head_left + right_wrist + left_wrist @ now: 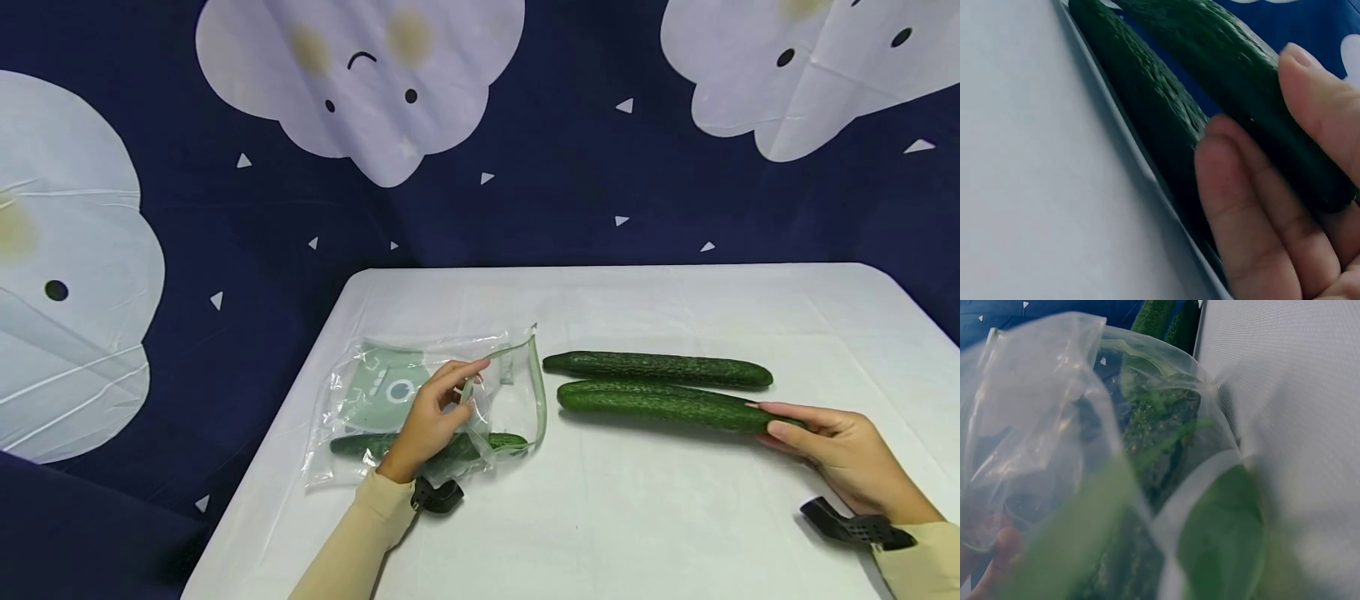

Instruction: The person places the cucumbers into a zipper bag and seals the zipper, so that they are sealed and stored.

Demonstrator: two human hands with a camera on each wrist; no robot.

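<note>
My right hand (851,450) grips the right end of a dark green cucumber (652,403), thumb on one side and fingers beneath, as the right wrist view also shows. Just behind it on the table lies a second cucumber (675,368). On the left, my left hand (431,417) pinches the edge of a clear zip bag (375,387) near its mouth, which gapes towards the right. Inside the bag, along its near side, is another cucumber (356,446), partly covered by my hand. A green seal strip (540,400) edges the bag's mouth.
Everything lies on a white-covered table (600,517). Behind it hangs a dark blue cloth (555,225) with cloud faces and small white triangles. A black wrist camera (438,496) sits on the left wrist, another (858,527) on the right.
</note>
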